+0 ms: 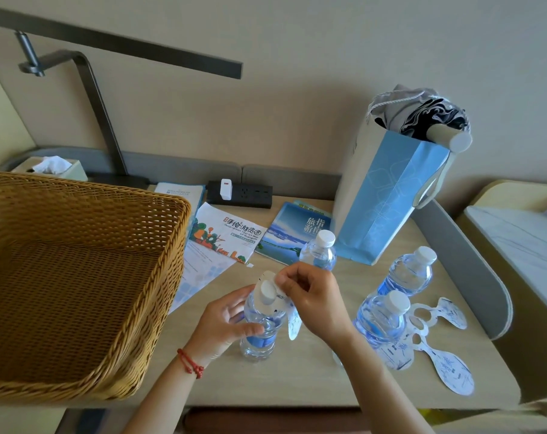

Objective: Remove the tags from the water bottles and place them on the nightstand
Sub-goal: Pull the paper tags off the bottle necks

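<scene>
My left hand (223, 322) grips a clear water bottle (261, 335) with a white cap, upright on the nightstand (313, 383). My right hand (313, 300) pinches the white paper tag (292, 321) at the bottle's neck, lifting its loop around the cap. Three more white-capped bottles stand on the nightstand: one behind my hands (319, 252), one at the right (408, 272), one nearer (382, 317). Several removed tags (441, 343) lie flat beside the near bottle at the right.
An empty wicker basket (78, 277) fills the left side. Brochures (225, 236) and a power strip (239, 192) lie behind. A tall blue paper bag (382, 208) with an umbrella stands at the back right. A tissue box (53, 167) sits far left.
</scene>
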Demonstrator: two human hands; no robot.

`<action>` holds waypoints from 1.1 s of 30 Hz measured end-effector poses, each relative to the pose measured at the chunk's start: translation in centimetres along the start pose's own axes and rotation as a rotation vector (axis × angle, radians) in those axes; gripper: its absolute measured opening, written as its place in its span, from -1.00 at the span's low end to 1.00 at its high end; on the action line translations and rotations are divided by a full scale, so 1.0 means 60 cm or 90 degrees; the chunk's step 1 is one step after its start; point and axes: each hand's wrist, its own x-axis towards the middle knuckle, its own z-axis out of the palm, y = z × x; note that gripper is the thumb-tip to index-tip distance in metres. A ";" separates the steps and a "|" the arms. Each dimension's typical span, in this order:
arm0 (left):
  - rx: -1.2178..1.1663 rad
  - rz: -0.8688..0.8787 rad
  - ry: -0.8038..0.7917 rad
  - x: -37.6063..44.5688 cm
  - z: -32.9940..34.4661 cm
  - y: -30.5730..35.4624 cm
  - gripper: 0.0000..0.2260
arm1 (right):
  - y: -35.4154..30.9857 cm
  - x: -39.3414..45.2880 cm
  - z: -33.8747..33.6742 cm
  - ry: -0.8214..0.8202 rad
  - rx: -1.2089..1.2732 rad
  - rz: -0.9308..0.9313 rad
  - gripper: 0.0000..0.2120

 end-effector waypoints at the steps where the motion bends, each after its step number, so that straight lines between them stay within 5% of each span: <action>1: 0.001 0.000 0.001 -0.001 0.001 0.000 -0.36 | 0.001 -0.002 0.001 0.008 0.003 0.003 -0.79; 8: 0.000 -0.008 0.062 -0.010 0.012 -0.005 -0.25 | 0.003 -0.008 0.010 0.057 0.029 0.013 -0.77; 21: 0.021 0.064 0.227 -0.036 0.058 -0.018 -0.38 | 0.001 -0.028 0.023 0.094 -0.024 -0.002 -0.82; 33: 0.022 0.078 0.255 -0.042 0.070 -0.015 -0.42 | -0.020 -0.001 0.026 0.062 -0.022 0.046 -0.73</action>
